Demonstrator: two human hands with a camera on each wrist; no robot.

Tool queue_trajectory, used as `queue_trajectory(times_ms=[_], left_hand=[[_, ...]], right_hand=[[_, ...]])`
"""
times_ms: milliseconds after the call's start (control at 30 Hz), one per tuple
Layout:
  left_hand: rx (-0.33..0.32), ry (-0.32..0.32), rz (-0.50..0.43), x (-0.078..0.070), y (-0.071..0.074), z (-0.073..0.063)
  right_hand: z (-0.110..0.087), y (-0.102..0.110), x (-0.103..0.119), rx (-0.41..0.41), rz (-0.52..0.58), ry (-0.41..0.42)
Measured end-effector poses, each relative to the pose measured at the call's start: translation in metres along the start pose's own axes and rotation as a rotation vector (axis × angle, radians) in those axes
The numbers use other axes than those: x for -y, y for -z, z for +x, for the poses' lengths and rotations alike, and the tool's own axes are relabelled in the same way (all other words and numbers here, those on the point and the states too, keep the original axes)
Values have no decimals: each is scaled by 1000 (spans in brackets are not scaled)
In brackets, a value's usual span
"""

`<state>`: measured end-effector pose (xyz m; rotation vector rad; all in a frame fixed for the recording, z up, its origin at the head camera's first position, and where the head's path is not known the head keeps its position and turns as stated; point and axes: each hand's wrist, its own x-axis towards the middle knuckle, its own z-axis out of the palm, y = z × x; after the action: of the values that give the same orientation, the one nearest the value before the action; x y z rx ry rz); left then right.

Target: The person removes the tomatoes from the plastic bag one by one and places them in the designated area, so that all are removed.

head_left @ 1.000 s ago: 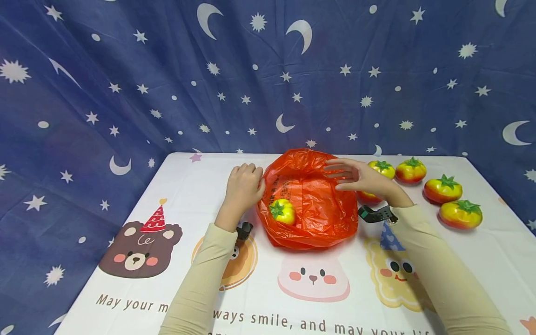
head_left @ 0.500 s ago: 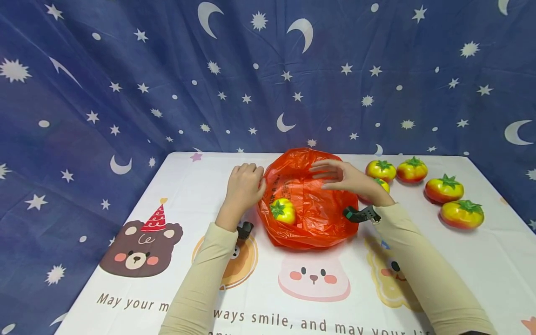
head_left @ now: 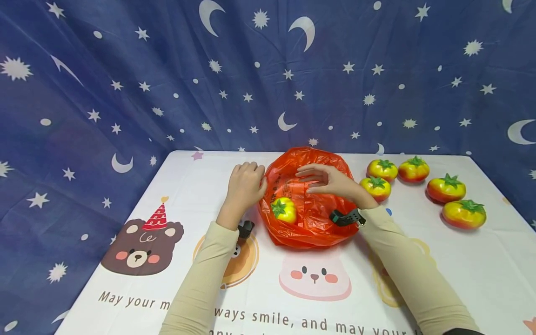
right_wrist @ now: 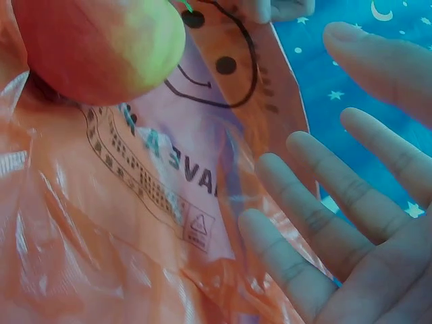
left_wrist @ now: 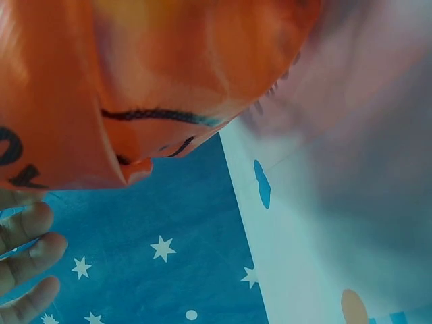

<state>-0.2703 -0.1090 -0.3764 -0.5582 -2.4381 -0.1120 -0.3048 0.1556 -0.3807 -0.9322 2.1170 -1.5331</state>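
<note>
A red plastic bag stands on the table with its mouth spread wide. Inside, toward its left front, lies a yellow toy tomato with a green star-shaped top; the right wrist view shows it as a red and yellow tomato. My left hand grips the bag's left rim with curled fingers. In the left wrist view only its fingertips show beside the orange-looking plastic. My right hand hovers over the bag's opening, fingers spread and holding nothing. Its fingers are loosely extended in the right wrist view.
Right of the bag sit several more toy tomatoes, among them a near tomato and a back tomato. The white printed tablecloth ends at a dark blue starry curtain behind and to the left.
My right hand has moved left, from the bag's right rim to over its middle. The left hand keeps its grip on the bag's rim, and the tomato inside stays put.
</note>
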Motion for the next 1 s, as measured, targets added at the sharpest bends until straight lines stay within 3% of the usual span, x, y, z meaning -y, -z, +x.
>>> queue_trajectory(times_ms=[333, 633, 1000], left_hand=[[-10, -6, 2, 1, -1, 0], [-6, -1, 2, 1, -1, 1], [4, -7, 6, 1, -2, 1]], right_hand=[[8, -13, -3, 29, 9, -9], [12, -24, -10, 107, 65, 38], [15, -31, -13, 154, 51, -19]])
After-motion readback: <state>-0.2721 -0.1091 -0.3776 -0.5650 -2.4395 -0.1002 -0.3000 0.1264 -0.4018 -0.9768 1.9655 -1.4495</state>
